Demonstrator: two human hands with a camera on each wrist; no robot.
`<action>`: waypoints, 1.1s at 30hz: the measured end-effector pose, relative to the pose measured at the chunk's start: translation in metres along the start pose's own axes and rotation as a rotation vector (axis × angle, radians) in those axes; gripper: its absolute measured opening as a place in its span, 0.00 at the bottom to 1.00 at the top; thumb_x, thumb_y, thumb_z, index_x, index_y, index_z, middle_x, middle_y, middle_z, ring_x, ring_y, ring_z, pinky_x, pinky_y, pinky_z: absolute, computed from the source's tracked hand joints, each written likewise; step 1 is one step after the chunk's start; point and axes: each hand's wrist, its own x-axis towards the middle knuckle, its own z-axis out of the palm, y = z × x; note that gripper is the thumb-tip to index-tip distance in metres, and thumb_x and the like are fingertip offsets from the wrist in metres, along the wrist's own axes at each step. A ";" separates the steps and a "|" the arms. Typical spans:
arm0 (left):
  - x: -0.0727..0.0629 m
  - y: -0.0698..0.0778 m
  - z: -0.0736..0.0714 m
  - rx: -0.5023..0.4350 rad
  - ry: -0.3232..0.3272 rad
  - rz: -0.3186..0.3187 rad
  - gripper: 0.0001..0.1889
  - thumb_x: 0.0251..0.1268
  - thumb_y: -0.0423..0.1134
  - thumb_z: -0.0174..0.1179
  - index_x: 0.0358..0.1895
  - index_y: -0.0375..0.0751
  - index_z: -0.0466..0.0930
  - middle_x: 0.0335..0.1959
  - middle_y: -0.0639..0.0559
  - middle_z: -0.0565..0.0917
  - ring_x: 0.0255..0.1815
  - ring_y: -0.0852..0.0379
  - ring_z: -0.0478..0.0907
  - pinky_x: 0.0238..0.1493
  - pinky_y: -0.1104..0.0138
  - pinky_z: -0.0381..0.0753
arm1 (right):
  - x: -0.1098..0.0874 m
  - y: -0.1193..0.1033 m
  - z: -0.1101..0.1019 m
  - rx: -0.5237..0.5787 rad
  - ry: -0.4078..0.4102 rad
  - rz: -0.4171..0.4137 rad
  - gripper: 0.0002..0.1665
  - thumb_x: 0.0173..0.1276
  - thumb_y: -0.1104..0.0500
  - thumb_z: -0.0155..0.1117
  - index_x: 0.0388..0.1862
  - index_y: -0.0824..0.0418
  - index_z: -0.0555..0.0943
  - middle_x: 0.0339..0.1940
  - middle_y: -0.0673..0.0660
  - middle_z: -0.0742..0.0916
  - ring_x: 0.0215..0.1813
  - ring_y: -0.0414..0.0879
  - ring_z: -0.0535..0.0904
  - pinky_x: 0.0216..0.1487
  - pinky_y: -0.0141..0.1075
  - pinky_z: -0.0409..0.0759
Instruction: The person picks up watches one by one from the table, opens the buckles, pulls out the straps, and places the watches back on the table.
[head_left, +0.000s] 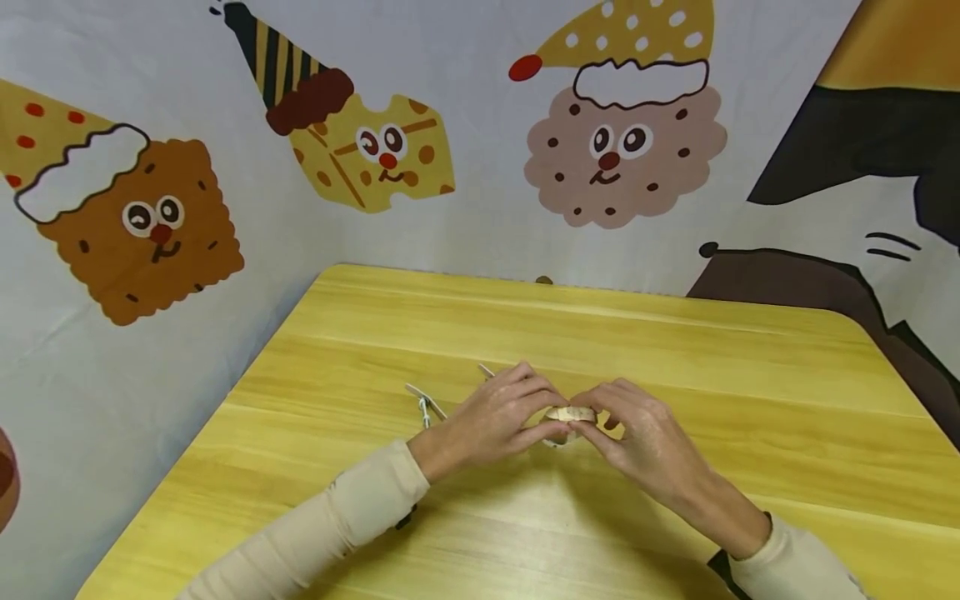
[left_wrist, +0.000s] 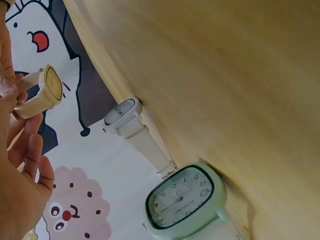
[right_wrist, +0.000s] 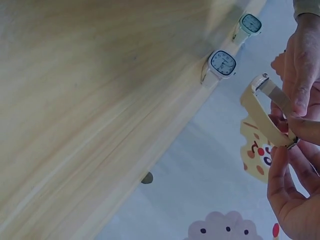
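Note:
A cream wristwatch [head_left: 573, 413] with a yellowish dial is held up over the table between both hands. Its strap [right_wrist: 262, 119] forms a loop, with the buckle [right_wrist: 292, 143] at the fingertips. My left hand [head_left: 504, 412] pinches the strap with thumb and fingers from the left. From the right, my right hand [head_left: 643, 427] pinches the strap by the buckle. In the left wrist view the watch face [left_wrist: 53, 83] points away from the hands. Fingers hide part of the strap ends.
On the wooden table [head_left: 322, 350], a white watch [left_wrist: 120, 112] and a light green watch [left_wrist: 182, 200] stand on their straps, partly behind the left hand in the head view. A cloth backdrop [head_left: 480, 225] with cartoon food prints hangs behind the table's far edge.

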 end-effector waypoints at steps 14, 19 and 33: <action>-0.002 0.002 -0.002 -0.025 0.014 -0.044 0.12 0.69 0.44 0.68 0.48 0.41 0.87 0.46 0.53 0.87 0.47 0.58 0.76 0.52 0.71 0.74 | 0.000 0.000 -0.004 0.029 0.018 -0.002 0.24 0.45 0.73 0.84 0.43 0.64 0.87 0.36 0.52 0.88 0.32 0.39 0.81 0.31 0.21 0.79; -0.007 0.004 -0.004 -0.038 0.007 -0.062 0.12 0.69 0.45 0.69 0.47 0.42 0.87 0.46 0.54 0.87 0.48 0.59 0.76 0.52 0.72 0.75 | -0.001 -0.002 -0.004 0.036 0.024 -0.008 0.26 0.44 0.73 0.84 0.44 0.63 0.87 0.37 0.52 0.88 0.31 0.38 0.81 0.30 0.22 0.79; -0.025 0.012 -0.013 -0.101 0.040 -0.123 0.10 0.68 0.43 0.69 0.45 0.43 0.86 0.44 0.57 0.86 0.47 0.60 0.75 0.49 0.73 0.75 | 0.003 -0.017 -0.007 0.078 0.011 -0.016 0.24 0.45 0.72 0.84 0.42 0.61 0.87 0.38 0.52 0.89 0.31 0.37 0.82 0.30 0.22 0.79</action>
